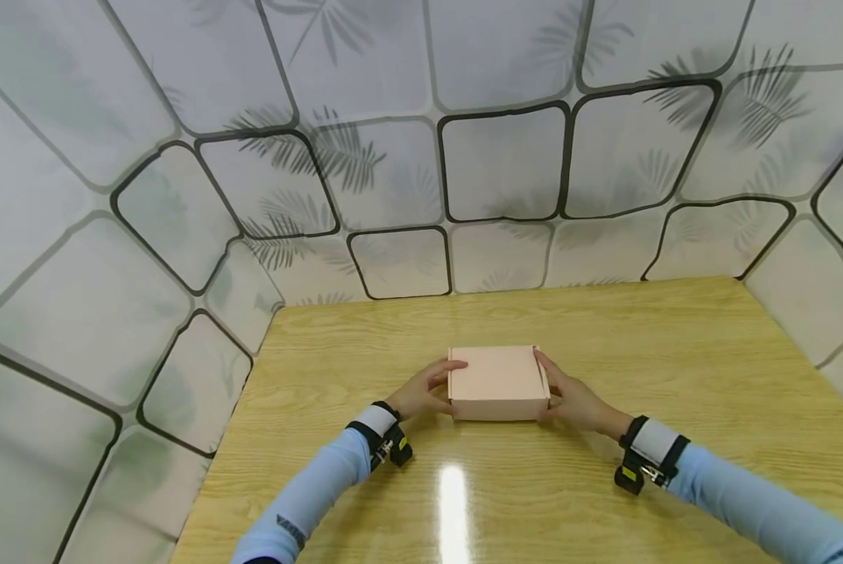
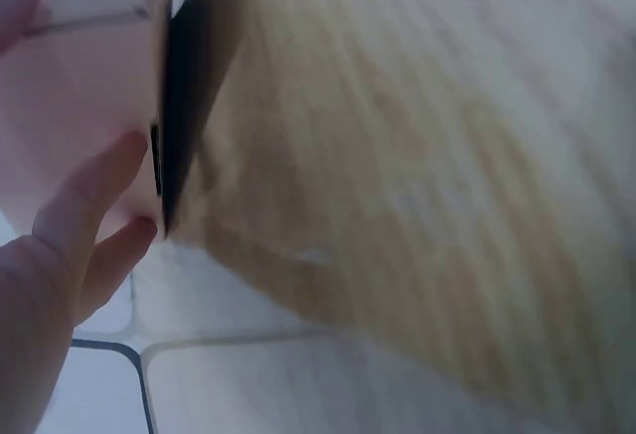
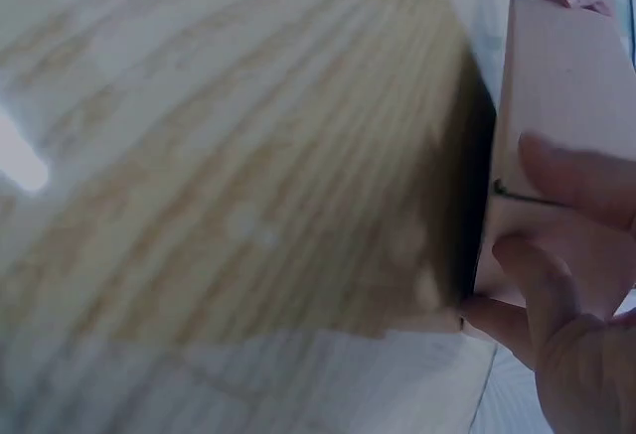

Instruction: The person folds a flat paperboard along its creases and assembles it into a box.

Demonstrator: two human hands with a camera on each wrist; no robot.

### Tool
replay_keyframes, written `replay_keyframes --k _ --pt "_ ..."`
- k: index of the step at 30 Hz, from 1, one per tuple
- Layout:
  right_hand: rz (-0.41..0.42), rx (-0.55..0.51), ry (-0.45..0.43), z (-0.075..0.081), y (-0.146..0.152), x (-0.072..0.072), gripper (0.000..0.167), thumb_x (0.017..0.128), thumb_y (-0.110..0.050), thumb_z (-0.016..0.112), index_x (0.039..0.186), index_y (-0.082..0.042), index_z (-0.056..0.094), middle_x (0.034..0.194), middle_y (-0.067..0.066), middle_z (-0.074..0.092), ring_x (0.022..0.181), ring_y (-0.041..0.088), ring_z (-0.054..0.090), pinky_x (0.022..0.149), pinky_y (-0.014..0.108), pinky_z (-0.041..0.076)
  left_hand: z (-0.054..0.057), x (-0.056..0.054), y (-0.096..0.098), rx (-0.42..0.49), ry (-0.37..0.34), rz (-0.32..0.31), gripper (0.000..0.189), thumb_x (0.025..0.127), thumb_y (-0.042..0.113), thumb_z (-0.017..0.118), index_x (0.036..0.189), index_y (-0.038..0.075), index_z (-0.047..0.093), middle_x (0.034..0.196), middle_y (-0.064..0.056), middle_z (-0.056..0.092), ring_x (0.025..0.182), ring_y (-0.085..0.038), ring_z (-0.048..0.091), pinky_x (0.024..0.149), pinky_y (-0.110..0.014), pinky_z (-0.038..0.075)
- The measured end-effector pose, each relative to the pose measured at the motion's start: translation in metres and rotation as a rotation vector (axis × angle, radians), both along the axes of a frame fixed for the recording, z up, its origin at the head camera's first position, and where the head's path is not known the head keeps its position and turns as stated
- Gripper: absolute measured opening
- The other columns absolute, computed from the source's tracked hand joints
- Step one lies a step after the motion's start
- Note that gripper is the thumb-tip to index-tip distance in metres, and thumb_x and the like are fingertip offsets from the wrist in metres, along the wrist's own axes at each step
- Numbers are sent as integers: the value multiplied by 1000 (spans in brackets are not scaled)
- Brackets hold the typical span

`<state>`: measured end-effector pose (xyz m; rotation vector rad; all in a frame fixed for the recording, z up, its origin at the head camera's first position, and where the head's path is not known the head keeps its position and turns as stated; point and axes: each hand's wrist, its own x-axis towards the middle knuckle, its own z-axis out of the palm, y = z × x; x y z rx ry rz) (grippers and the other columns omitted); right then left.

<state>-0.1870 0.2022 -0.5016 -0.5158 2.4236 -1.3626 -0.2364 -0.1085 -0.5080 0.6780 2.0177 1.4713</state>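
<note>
A small closed pink cardboard box is between my two hands over the middle of the wooden table. My left hand grips its left side, with a finger over the top edge and the thumb low at the near corner. On the opposite side my right hand grips the box, fingers at the far right corner and thumb by the near lower edge. In the left wrist view, fingertips press against the side of the box. In the right wrist view, several fingers lie along the box's end beside a dark slit.
The wood-grain table spreads around the box, with a bright light reflection near its front. Patterned fabric walls with dark outlines and leaf prints stand behind and on both sides. Each wrist wears a strapped camera.
</note>
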Motion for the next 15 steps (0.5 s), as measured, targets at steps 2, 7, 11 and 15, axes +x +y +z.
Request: replay_keyframes --k 2,7,11,15 --pt "12 28 52 -2 -1 2 106 77 11 71 154 1 -2 151 41 12 128 57 36 76 32 56 -3 1 1 2 13 5 79 78 -12 70 147 5 37 160 -20 12 143 -48 20 112 -58 29" --pt "32 44 120 -2 -2 1 103 77 16 68 152 5 -1 147 43 21 128 57 37 76 31 55 -2 2 5 25 18 4 79 77 -17 68 147 3 36 159 -19 15 143 -44 23 110 -54 33" --pt "29 70 138 0 -2 0 103 77 15 69 152 6 0 144 42 28 127 56 39 84 40 54 0 1 6 28 25 -9 79 77 -18 67 147 2 35 158 -20 17 143 -44 24 108 -53 38" --pt "19 82 129 1 -2 -1 102 77 14 70 153 5 1 146 41 27 128 55 39 90 48 52 0 -1 6 31 26 -15 80 77 -19 67 147 2 34 158 -20 18 143 -44 24 107 -52 38"
